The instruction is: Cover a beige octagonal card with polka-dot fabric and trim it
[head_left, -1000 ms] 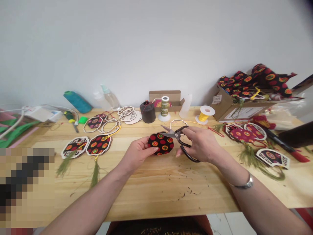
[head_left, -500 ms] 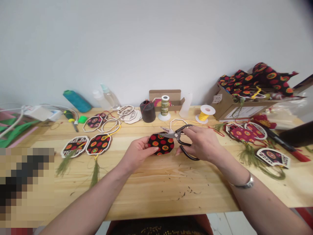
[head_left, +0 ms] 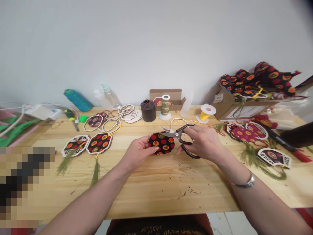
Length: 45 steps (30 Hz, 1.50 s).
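My left hand (head_left: 139, 150) pinches the left edge of a round black fabric piece (head_left: 161, 144) with red and yellow flower patterns, its thumb on the face. In my right hand (head_left: 204, 142) are black-handled scissors (head_left: 187, 148), with my fingers through and around the loops. The metal blades point left and lie along the top edge of the fabric piece. Whether they touch the cloth is too small to tell. Dark scraps (head_left: 186, 191) are scattered on the wood below my hands.
On the wooden table (head_left: 146, 202), a black thread cone (head_left: 148, 111), a green spool (head_left: 165, 106) and a yellow spool (head_left: 206, 113) stand behind my hands. Tasselled ornaments (head_left: 99, 143) lie left. At right are a cardboard box (head_left: 238, 109) with patterned cloth and a fan-shaped ornament (head_left: 274, 157).
The whole view has shifted very slightly. Both hands keep their hold on the fabric piece and the scissors, with the blades still at its top edge.
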### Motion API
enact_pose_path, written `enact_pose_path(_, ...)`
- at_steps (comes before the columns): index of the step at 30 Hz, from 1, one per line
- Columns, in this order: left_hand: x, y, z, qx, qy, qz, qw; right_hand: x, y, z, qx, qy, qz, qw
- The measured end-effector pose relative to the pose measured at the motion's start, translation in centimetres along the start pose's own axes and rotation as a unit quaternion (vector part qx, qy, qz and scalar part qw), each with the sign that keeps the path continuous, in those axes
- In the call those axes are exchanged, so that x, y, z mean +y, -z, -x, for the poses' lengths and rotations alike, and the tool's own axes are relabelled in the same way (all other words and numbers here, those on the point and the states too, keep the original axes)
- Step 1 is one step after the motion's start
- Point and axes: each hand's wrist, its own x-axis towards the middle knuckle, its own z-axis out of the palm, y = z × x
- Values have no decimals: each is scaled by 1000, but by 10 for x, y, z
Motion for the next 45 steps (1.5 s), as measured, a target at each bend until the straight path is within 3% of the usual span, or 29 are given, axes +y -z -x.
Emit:
enact_pose_path(9,-1,1,1,-12,2,-3,1000,2,-1,0,15,7,6,1000)
enact_pose_path(34,2,1,2,2,0,-53,999,9,5,1,-32,9,28,999)
enact_pose_path(41,3,0,1,7,7,-73,997,9,7,1,-43,-11,52,998)
enact_pose_path(45,1,2,0,3,6,-47,999,9,2,0,5,-83,37,996)
